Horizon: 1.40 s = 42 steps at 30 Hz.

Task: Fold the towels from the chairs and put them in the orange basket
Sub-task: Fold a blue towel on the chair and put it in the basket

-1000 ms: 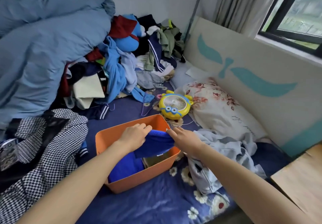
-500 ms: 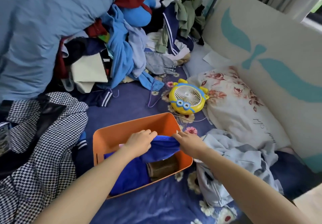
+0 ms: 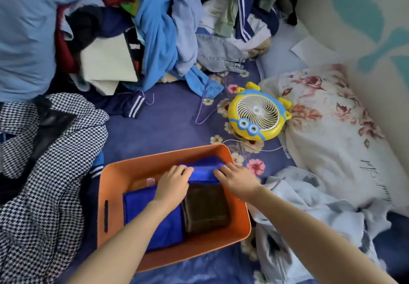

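The orange basket (image 3: pixel 115 186) stands on the bed in front of me. A folded blue towel (image 3: pixel 202 168) lies at its far end. My left hand (image 3: pixel 173 182) grips that towel's left edge with curled fingers. My right hand (image 3: pixel 238 181) holds its right edge, fingers lying over the top. Nearer to me in the basket lie another folded blue towel (image 3: pixel 152 219) on the left and a folded dark brown towel (image 3: pixel 205 208) on the right.
A yellow toy-faced fan (image 3: pixel 257 114) and its cord lie beyond the basket. A floral pillow (image 3: pixel 332 124) and pale blue cloth (image 3: pixel 309 217) are to the right. A houndstooth garment (image 3: pixel 44 173) lies left, and a clothes pile (image 3: pixel 159 29) fills the back.
Both hands have lowered the blue towel into the far end of the basket. The camera has tilted down and come closer.
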Each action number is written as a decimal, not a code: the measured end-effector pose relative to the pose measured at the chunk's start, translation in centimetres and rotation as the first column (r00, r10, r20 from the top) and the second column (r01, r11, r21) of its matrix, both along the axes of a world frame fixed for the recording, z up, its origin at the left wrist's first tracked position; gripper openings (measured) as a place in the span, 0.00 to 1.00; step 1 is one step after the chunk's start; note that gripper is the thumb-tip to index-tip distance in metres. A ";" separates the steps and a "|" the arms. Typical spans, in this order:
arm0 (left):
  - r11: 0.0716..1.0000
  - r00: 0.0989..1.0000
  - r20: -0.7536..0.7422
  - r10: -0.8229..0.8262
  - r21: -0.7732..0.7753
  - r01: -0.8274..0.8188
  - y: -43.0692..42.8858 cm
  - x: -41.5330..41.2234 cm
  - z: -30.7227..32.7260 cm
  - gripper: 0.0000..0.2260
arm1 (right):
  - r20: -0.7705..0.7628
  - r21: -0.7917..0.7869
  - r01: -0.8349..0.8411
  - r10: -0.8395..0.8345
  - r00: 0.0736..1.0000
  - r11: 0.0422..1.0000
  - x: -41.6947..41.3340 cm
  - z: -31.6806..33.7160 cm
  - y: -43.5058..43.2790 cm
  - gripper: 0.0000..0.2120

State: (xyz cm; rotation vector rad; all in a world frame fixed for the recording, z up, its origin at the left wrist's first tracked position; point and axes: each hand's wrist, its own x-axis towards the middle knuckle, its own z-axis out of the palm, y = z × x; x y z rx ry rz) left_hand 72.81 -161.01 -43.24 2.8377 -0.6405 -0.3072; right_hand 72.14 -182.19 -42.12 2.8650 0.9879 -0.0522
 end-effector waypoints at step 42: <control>0.961 0.976 -0.202 -0.086 0.240 0.134 -0.8 -3.9 -2.5 0.19 | -0.291 -0.388 0.077 -0.201 0.935 0.918 -2.9 -1.6 1.1 0.14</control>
